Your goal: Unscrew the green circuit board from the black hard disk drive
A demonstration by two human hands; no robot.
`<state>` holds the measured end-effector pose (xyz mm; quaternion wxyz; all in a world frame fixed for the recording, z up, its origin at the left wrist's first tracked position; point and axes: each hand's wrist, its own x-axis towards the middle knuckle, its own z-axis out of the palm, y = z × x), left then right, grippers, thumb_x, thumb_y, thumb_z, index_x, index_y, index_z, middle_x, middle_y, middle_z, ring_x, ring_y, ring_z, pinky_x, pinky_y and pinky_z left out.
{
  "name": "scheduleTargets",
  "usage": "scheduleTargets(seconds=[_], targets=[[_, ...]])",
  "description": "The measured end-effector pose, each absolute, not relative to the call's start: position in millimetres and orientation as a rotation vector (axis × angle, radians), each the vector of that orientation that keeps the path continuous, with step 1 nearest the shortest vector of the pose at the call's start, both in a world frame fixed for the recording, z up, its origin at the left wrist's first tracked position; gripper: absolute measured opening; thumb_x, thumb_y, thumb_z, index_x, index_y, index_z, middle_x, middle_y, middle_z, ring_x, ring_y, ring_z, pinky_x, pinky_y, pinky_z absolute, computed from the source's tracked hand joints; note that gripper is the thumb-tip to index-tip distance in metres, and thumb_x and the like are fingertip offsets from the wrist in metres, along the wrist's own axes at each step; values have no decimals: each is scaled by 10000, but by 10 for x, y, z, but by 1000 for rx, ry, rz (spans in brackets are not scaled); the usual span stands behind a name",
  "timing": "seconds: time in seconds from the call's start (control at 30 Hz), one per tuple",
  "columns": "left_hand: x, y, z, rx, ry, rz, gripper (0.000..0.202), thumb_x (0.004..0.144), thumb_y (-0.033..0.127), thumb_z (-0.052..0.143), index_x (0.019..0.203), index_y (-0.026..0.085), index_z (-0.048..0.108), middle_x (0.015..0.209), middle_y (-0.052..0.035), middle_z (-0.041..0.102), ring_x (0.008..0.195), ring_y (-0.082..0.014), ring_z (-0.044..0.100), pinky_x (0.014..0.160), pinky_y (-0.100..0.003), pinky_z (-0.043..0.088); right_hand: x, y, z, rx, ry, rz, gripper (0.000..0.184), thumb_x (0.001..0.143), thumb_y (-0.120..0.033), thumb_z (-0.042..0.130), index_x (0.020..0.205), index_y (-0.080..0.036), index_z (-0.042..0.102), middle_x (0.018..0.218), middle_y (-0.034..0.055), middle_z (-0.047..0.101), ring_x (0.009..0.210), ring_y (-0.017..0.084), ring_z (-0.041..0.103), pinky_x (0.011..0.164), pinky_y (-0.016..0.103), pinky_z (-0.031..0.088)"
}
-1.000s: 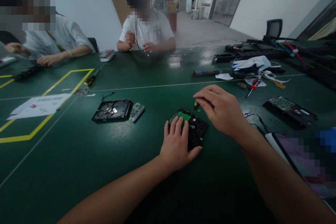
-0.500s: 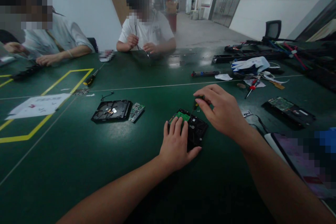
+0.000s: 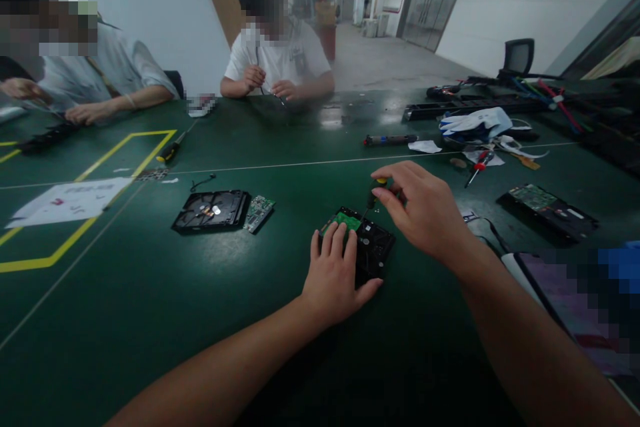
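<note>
A black hard drive (image 3: 374,247) with a green circuit board (image 3: 349,219) lies on the green table in front of me. My left hand (image 3: 334,273) rests flat over its left part, fingers stretched out and thumb along the near edge. Pinched in my right hand (image 3: 417,203) is a small screwdriver (image 3: 371,199) with a black and yellow handle. Its shaft slants down to the drive beside the green board; the exact tip contact is too small to make out. Tiny bits lie on the table just beyond the drive.
Left of my hands lie another hard drive (image 3: 211,211) and a loose circuit board (image 3: 259,213). On the right are a third drive (image 3: 549,212), a red screwdriver (image 3: 480,167) and white gloves (image 3: 475,123). Two people sit across the table, a yellow-black screwdriver (image 3: 171,148) near them.
The screwdriver handle has turned slightly in my right fingers, and its yellow end now shows. My left hand stays in place on the hard drive.
</note>
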<state>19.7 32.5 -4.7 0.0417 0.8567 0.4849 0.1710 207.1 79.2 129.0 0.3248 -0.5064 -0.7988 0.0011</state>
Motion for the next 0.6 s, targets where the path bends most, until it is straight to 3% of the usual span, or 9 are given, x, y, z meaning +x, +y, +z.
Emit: scheduleTargets(seconds=[0.27,0.47,0.6], targets=[[201,331,-53,2620,1481,536,926,901,737,590,1553,96,436,1620,-250,411,1543,-446,304,1268,-701,189,2073,806,1256,-1306,-2087,1,161,1009,-229,598,1128,-220,706,1075,92,732,974,256,697,879,406,535],[199,330,-57,2617,1483,537,920,906,736,581,1559,105,431,1616,-242,422,1537,-438,320,1273,-692,187,2051,789,1259,-1258,-2130,111,342,980,-115,529,1285,-196,661,1229,114,745,1073,263,705,971,432,527],[200,331,-50,2624,1487,529,912,909,736,572,1552,103,441,1630,-247,404,1545,-438,307,1273,-695,181,2038,797,1270,-1210,-2132,89,252,1003,-169,539,1201,-201,692,1185,124,739,1109,273,681,992,446,524]])
